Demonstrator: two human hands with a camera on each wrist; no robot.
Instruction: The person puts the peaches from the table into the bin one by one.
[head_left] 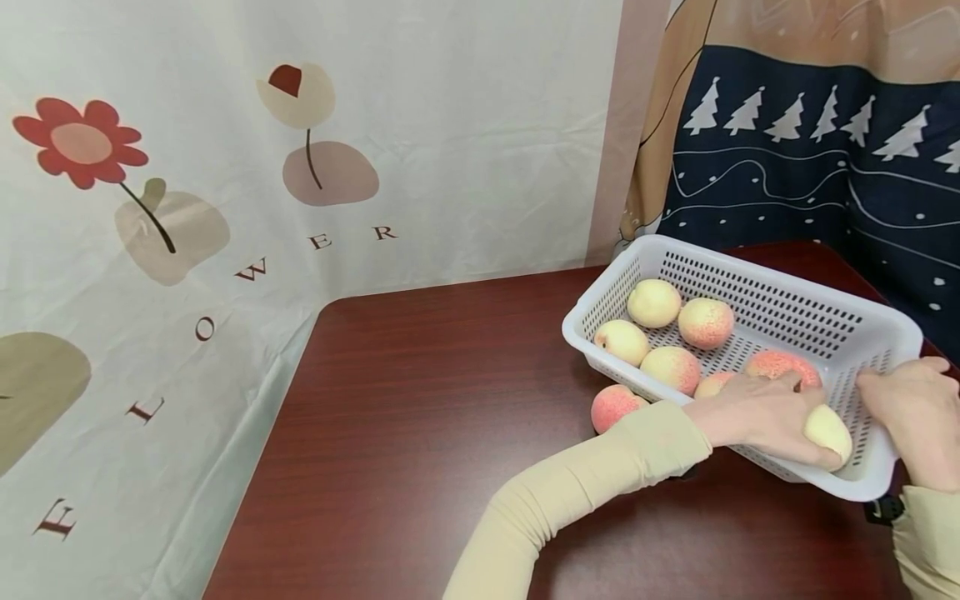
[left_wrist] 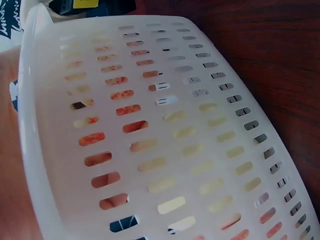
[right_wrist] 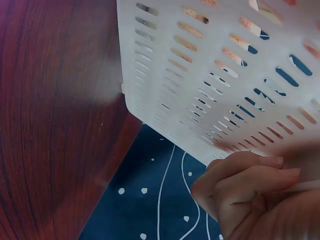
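Observation:
A white perforated plastic basket (head_left: 780, 300) holds several peaches, pale yellow to pink-red. My left hand (head_left: 772, 417) reaches over its near rim and grips a pale peach (head_left: 828, 435) at the right end, thumb on the near side. A redder peach (head_left: 783, 367) lies just beyond those fingers. My right hand (head_left: 918, 412) holds the basket's right end, with a fingertip inside the wall; its curled fingers (right_wrist: 240, 182) show at the rim in the right wrist view. From the left wrist view the slotted basket wall (left_wrist: 165, 120) hides the left hand's fingers.
One pink peach (head_left: 617, 407) sits on the dark red wooden table (head_left: 420, 417), outside the basket by its near left side and close to my left sleeve (head_left: 585, 483). A pale printed cloth (head_left: 465, 150) hangs behind; a navy cloth with white trees (head_left: 795, 167) hangs at the right.

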